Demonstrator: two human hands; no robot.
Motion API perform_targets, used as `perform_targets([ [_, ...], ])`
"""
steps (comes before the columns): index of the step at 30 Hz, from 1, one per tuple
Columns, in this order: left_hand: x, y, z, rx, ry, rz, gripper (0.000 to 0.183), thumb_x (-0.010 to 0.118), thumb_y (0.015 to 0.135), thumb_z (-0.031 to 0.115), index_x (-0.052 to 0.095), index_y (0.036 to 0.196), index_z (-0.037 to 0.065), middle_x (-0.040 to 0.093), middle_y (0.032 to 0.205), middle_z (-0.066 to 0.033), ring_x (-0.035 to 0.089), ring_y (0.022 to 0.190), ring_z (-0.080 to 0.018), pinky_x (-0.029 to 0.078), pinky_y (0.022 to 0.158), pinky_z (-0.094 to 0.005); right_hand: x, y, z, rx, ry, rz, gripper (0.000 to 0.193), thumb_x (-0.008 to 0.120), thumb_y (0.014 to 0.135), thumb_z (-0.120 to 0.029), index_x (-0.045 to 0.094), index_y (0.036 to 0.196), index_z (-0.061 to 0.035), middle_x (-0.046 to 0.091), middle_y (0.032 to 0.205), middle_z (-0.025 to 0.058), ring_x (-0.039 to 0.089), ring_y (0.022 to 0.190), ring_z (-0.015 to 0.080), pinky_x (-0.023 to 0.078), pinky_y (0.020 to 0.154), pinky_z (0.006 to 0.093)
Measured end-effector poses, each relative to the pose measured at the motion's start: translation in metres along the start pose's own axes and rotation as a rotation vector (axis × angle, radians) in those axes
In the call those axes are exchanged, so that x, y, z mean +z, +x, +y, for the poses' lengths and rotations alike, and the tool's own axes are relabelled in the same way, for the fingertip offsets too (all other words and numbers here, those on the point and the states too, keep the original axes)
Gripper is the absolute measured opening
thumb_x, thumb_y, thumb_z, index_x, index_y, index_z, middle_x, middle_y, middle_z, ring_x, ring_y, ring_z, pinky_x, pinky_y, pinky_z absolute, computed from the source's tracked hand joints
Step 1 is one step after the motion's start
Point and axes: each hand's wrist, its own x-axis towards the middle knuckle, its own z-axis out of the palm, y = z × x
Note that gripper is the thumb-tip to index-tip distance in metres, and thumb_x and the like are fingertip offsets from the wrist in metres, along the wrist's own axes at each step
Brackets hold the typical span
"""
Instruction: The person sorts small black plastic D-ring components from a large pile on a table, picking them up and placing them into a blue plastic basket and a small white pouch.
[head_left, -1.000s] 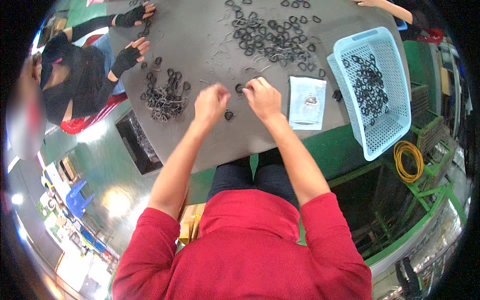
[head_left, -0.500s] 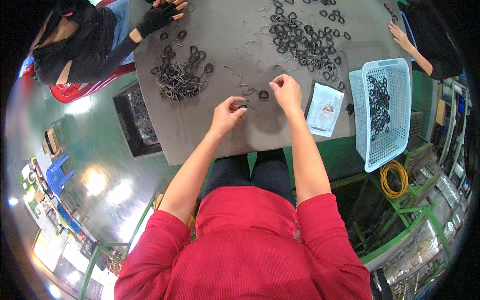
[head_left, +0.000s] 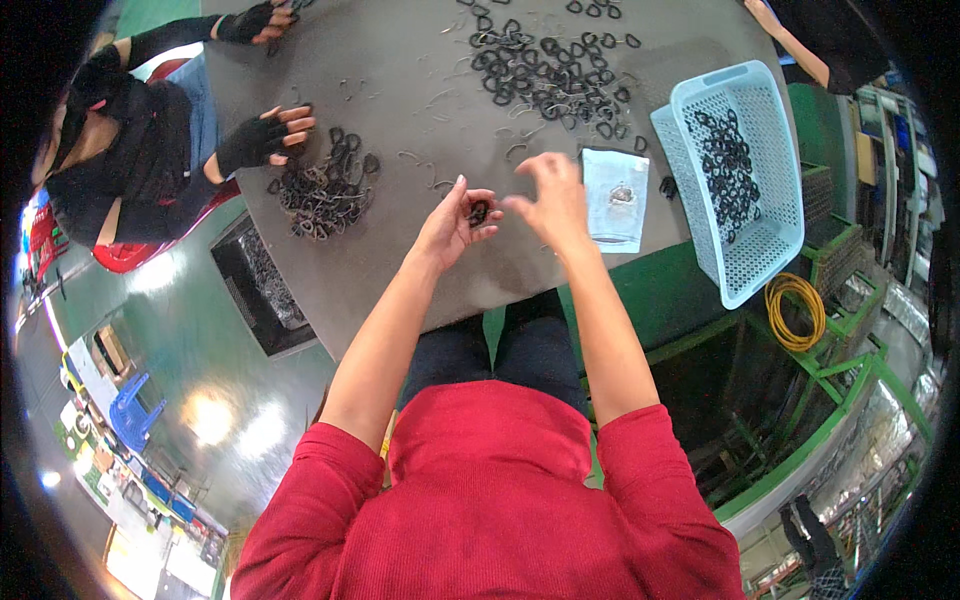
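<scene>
My left hand (head_left: 450, 228) is turned partly palm up over the grey table, its fingers curled around small black D-shaped rings (head_left: 479, 212). How many it holds I cannot make out. Just to its right, my right hand (head_left: 558, 212) hovers with thumb and fingers apart and nothing visible between them. A heap of black rings tangled with thin curved strips (head_left: 325, 190) lies to the left. Beyond my hands spreads a larger scatter of black rings (head_left: 545, 75). Loose thin strips (head_left: 437, 180) dot the table near my left fingertips.
A light-blue flat pouch (head_left: 613, 225) lies right of my right hand. Farther right stands a pale blue basket (head_left: 735, 290) with black rings inside. A co-worker's gloved hand (head_left: 260, 140) is beside the left heap; another person's arm (head_left: 800, 50) is at far right.
My left hand has turned upward with black rings in its fingers. My right hand has come back toward it, fingers spread. The co-worker's gloved hand has reached the left heap. The view has shifted.
</scene>
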Motion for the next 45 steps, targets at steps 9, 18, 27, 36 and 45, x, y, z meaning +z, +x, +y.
perform_targets([
  [9,0.044,0.032,0.013,0.047,0.328,0.061,0.022,0.053,0.090,0.032,0.059,0.086,0.011,0.049,0.068,0.0048,0.047,0.060,-0.0051,0.034,0.048,-0.0196,-0.029,-0.027,0.097,-0.136,-0.519,-0.023,0.065,0.071,0.068,-0.016,0.044,0.126,-0.0208,0.039,0.131,0.0082,0.030,0.128,0.0304,0.027,0.101,0.0555],
  [18,0.053,0.062,-0.008,0.076,0.349,0.223,0.016,0.059,0.087,0.026,0.062,0.089,0.010,0.046,0.062,0.0049,0.044,0.053,-0.0038,0.032,0.043,-0.0186,-0.029,0.082,0.116,0.252,-0.065,0.495,0.061,0.073,0.069,-0.025,0.046,0.122,-0.0101,0.045,0.115,0.0203,0.043,0.107,0.0391,0.038,0.089,0.0463],
  [27,0.017,0.036,0.008,0.373,0.257,0.637,0.012,0.059,0.086,0.022,0.063,0.089,0.011,0.047,0.062,0.0082,0.044,0.055,-0.0022,0.031,0.047,-0.0187,0.020,0.103,0.026,-0.165,0.518,0.007,0.018,0.069,0.070,-0.007,0.063,0.087,-0.0069,0.060,0.085,0.0102,0.062,0.081,0.0251,0.049,0.074,0.0355],
  [36,0.027,0.045,0.022,0.690,0.941,0.938,0.024,0.066,0.079,0.029,0.065,0.095,0.011,0.058,0.065,-0.0041,0.056,0.060,-0.0157,0.045,0.059,-0.0312,-0.039,0.114,0.065,0.109,0.854,-0.347,0.025,0.067,0.077,-0.006,0.059,0.100,0.0011,0.062,0.082,0.0046,0.062,0.066,0.0124,0.048,0.053,0.0219],
  [45,0.040,0.081,0.053,0.725,1.372,0.868,0.025,0.067,0.077,0.030,0.063,0.091,0.009,0.062,0.071,-0.0092,0.060,0.067,-0.0243,0.046,0.061,-0.0348,-0.007,0.143,0.034,-0.217,0.153,-0.221,0.024,0.065,0.077,-0.020,0.056,0.097,-0.0106,0.061,0.091,0.0077,0.062,0.084,0.0231,0.048,0.065,0.0354],
])
